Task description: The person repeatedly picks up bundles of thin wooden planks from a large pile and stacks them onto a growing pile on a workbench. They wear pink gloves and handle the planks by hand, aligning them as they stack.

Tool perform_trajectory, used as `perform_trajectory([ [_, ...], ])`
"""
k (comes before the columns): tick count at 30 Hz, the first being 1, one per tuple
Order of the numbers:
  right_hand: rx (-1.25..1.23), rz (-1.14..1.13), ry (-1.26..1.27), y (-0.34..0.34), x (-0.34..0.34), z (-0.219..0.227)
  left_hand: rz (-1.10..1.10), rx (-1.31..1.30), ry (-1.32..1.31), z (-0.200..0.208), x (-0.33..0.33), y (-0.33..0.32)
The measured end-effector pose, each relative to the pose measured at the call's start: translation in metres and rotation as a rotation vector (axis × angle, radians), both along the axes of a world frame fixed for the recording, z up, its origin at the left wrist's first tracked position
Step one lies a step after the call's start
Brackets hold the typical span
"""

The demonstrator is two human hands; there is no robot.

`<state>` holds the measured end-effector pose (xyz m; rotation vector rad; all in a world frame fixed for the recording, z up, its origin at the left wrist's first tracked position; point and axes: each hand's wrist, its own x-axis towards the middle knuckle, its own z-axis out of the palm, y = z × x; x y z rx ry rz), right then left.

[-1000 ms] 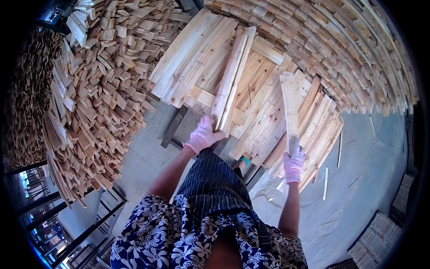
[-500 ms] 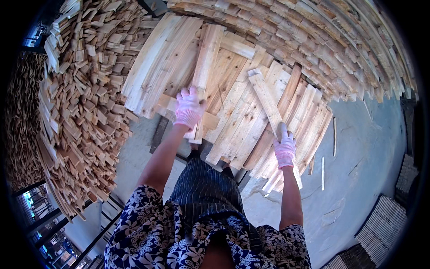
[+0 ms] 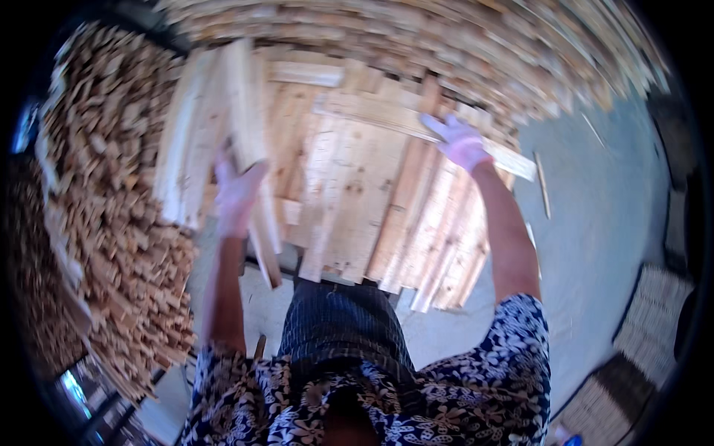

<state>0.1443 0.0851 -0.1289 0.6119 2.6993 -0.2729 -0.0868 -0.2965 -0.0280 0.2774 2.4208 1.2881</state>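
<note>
Seemingly positioning long pale wooden slat (image 3: 379, 117), pink-gloved right hand (image 3: 462, 144) spread over it; pink-gloved left hand (image 3: 238, 195) blurred, can't tell grip; next move needs steadiness.

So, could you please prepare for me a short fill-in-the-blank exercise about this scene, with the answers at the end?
1. The left hand and the right hand are both wearing ____.
2. The wooden plank at the right hand lies ____, not lengthwise, over the planks beneath it.
3. The heap of short wood pieces is on the ____ side of the picture.
4. The dark blue shirt is printed with white ____.

Missing words: gloves; crosswise; left; flowers.
</note>
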Motion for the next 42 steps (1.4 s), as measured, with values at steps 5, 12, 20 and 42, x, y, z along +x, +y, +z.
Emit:
perform_trajectory([
  [5,0.045,0.023,0.040,-0.014,-0.024,0.004,-0.057,0.381,-0.467,-0.028,0.067,-0.116],
  [12,0.058,0.020,-0.017,-0.015,-0.022,0.000,0.374,0.578,-1.041,-0.048,0.201,-0.165],
  [20,0.042,0.024,0.011,-0.021,-0.032,0.002,0.044,0.563,-1.412,-0.167,0.291,-0.162],
  [42,-0.436,-1.247,0.413,-0.040,0.225,-0.088,0.397,0.894,-1.690,-0.191,0.317,-0.048],
])
